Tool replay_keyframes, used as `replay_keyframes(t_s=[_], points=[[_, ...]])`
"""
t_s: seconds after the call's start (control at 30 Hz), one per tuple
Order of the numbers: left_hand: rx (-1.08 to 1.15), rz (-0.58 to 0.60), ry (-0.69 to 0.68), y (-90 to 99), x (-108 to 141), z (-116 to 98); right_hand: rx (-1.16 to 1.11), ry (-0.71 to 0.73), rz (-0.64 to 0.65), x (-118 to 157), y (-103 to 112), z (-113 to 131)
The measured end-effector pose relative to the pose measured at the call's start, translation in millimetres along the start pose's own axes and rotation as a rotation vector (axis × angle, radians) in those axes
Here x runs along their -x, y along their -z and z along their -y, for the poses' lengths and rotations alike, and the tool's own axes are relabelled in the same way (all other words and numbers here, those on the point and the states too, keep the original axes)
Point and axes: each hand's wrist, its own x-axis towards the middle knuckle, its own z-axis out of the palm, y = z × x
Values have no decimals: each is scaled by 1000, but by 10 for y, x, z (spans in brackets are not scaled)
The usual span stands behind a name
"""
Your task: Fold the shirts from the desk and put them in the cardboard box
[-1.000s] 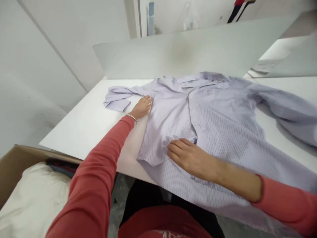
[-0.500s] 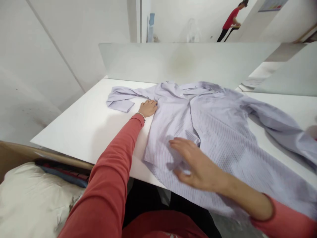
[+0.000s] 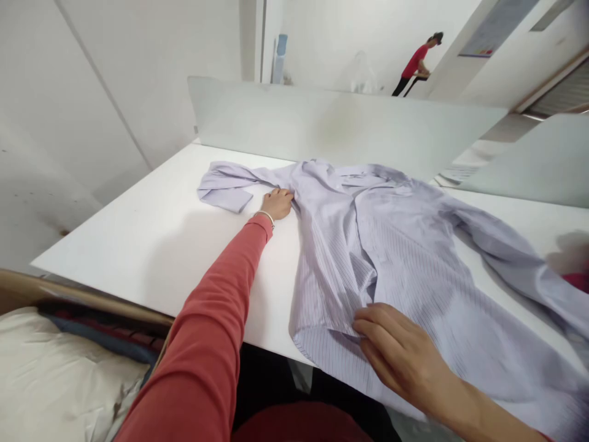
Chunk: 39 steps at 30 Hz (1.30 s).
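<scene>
A pale lilac shirt [image 3: 414, 264] with fine stripes lies spread on the white table, front upward, its hem hanging over the near edge. My left hand [image 3: 277, 204] is closed on the shirt's side just below the armpit, its fingertips partly hidden at the cloth. One sleeve [image 3: 225, 184] is bent beyond that hand. Close to the hem, my right hand [image 3: 400, 350] pinches the front edge of the shirt between thumb and fingers. Small folds gather in the cloth around its fingertips.
The white table [image 3: 129, 245] has a frosted divider [image 3: 340, 126] along its back. At lower left, a cardboard box [image 3: 92, 298] sits by pale bundled fabric [image 3: 59, 374]. A person in red [image 3: 414, 63] stands far behind. Something dark and blurred [image 3: 575, 252] is at the right edge.
My right hand has come down toward the hem and closed on the shirt's front edge. The near side panel has shifted right, with more folds. My left hand has barely moved.
</scene>
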Motion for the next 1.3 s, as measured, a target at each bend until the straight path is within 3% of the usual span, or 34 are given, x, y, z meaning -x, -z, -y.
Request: replay_keyframes(t_s=[0.23, 0.6, 0.87, 0.97, 1.3], points=[[4, -19, 2, -2, -1, 14, 2, -62, 17, 98, 13, -49], [2, -45, 12, 10, 21, 23, 52, -383, -216, 134, 364, -161], [-22, -72, 84, 37, -17, 56, -78, -952, -418, 210, 530, -210], [-48, -74, 106, 60, -52, 91, -92, -1088, -468, 173, 571, -228], [-137, -74, 51, 121, -125, 59, -92, -894, -477, 111, 585, -122]])
